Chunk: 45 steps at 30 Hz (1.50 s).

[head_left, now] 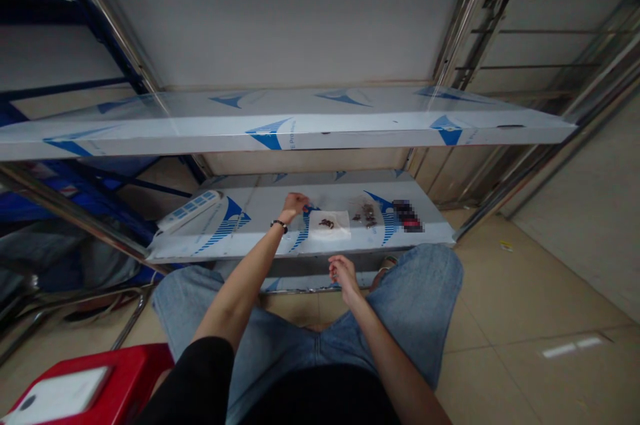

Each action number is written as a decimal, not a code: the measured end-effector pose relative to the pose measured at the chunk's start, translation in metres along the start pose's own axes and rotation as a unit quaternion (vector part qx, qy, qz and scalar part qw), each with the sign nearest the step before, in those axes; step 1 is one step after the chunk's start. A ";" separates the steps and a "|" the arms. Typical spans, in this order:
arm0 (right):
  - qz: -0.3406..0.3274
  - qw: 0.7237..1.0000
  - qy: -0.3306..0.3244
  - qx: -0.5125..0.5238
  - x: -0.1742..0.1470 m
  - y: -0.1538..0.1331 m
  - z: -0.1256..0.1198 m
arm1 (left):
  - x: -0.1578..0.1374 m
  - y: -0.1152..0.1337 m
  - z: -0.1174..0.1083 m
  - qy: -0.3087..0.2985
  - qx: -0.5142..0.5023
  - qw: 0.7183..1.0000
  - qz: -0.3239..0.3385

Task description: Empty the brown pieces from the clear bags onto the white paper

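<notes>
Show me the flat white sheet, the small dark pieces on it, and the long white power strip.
Flat white sheet (341, 232): head view, bare lower-right part.
Small dark pieces (327, 224): head view, middle of the cluster.
Long white power strip (191, 210): head view, middle of its top.

On the lower shelf (270, 236), a power strip (191, 210) lies left of my left fingers (302, 199); just right of them, a sheet (341, 232) carries small pieces (327, 223).

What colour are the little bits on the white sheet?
The little bits look dark brown, seen best in the head view.
</notes>
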State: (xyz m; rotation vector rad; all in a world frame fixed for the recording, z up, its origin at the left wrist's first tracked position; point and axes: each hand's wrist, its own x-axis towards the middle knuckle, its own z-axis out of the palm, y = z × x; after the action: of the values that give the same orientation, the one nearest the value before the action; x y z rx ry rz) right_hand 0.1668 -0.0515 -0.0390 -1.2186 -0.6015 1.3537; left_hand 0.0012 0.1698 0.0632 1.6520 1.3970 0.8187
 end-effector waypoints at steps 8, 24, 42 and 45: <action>-0.029 0.999 0.017 -0.014 0.001 0.005 0.008 | -0.084 -0.062 -0.028 0.062 -0.414 0.886 -0.201; -0.241 0.752 0.153 -0.594 0.117 -0.119 -0.084 | -0.184 -0.062 -0.023 -0.140 -0.447 0.848 -0.247; -0.342 0.710 0.179 -0.589 0.127 -0.114 -0.094 | -0.192 -0.080 0.007 -0.070 -0.293 0.948 -0.106; -0.359 0.820 0.132 -0.426 0.109 -0.094 -0.070 | -0.190 -0.081 0.021 -0.093 -0.297 0.946 -0.092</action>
State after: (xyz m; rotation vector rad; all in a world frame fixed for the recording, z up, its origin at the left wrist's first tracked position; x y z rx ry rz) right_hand 0.2885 0.0482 -0.0112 -1.5917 -1.3785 0.2160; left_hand -0.0523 -0.0157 -0.0139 1.0825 1.0184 0.8456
